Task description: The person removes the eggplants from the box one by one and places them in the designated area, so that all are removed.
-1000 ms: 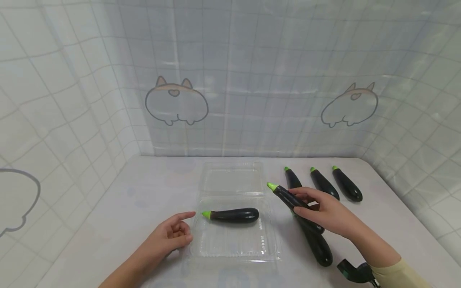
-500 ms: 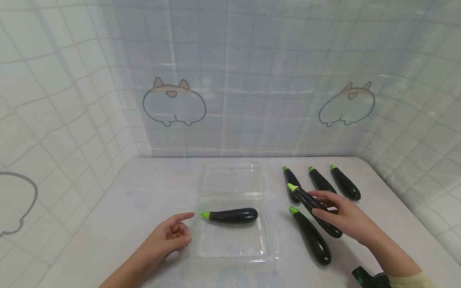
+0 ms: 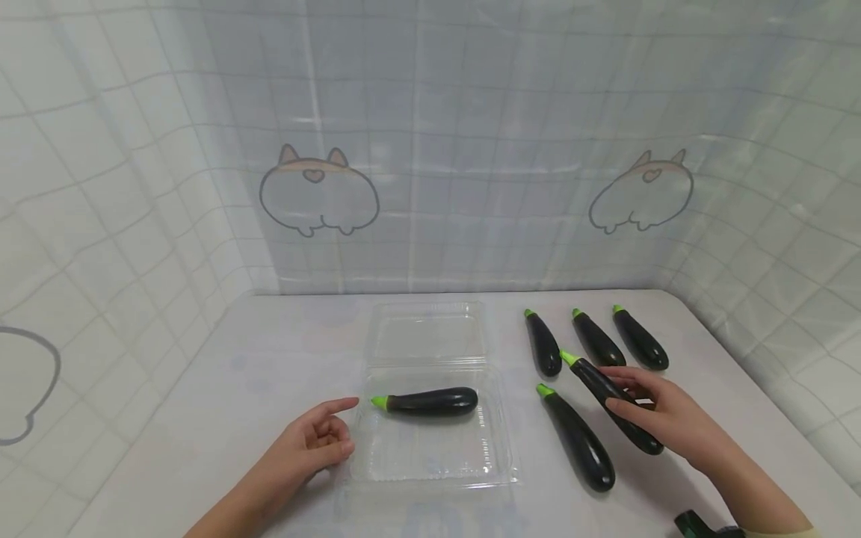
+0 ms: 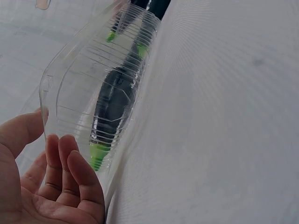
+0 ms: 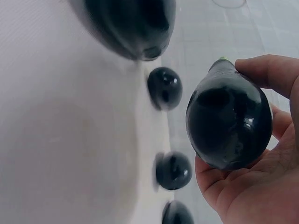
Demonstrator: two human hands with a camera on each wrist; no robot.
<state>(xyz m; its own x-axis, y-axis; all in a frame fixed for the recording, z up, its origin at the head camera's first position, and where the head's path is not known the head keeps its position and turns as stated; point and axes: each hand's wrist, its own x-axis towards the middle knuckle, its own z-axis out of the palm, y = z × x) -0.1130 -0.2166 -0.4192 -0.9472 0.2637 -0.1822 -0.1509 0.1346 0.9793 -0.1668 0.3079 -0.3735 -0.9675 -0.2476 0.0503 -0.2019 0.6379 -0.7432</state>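
Observation:
My right hand [image 3: 662, 411] grips a dark eggplant [image 3: 610, 397] with a green stem, held above the table at the right. The right wrist view shows the rounded end of this eggplant [image 5: 230, 122] between thumb and fingers. At the left, my left hand [image 3: 315, 442] stays beside a clear plastic clamshell box [image 3: 430, 459], its fingers loosely bent. In the left wrist view the fingertips [image 4: 70, 142] are at the box's side wall; whether they press on it I cannot tell. Inside the box's base lies another eggplant [image 3: 433, 402], stem pointing left.
An eggplant [image 3: 580, 442] lies between the box and my right hand. Behind it, three more rest in a row, the nearest to the box being an eggplant [image 3: 543, 345]. The box's lid [image 3: 427, 336] lies folded back. A grid-patterned curtain [image 3: 484, 149] bounds the table.
My right hand has moved right with its eggplant, from near the box's edge to the right of the front loose eggplant. My left hand and the boxed eggplant have stayed put.

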